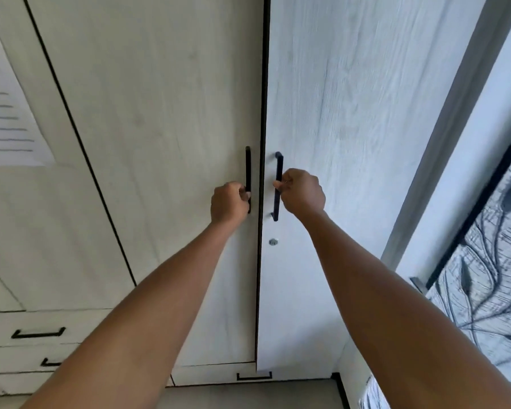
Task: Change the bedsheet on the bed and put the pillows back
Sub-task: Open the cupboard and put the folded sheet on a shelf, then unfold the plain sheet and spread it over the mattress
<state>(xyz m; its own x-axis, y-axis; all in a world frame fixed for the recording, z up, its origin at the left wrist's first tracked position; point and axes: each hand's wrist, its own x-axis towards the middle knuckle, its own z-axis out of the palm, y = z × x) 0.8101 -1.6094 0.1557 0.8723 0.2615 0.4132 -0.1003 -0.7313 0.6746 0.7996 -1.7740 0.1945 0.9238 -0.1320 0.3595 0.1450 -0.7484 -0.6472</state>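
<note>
Level: bright, even daylight.
Source: seems to come from the right; right door [366, 113] looks cool and pale, left door [160, 98] warmer and duller.
Shadows: soft and faint.
Focus: left hand [229, 203] on left handle [248, 166] and right hand [301, 190] on right handle [278, 163] are fairly crisp.
Blur: paper [3, 113] at left edge and patterned fabric [490, 276] at right edge are smeared.
Distortion: wide-angle; door lines splay toward the corners.

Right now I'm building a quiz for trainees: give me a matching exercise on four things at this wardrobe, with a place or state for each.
1 left hand
2 right hand
3 round lock
4 leaf-patterned fabric

A at the picture's right edge
B just below the right handle
C grips the left handle
D grips the right handle

Pairs: 1-C, 2-D, 3-B, 4-A
</note>
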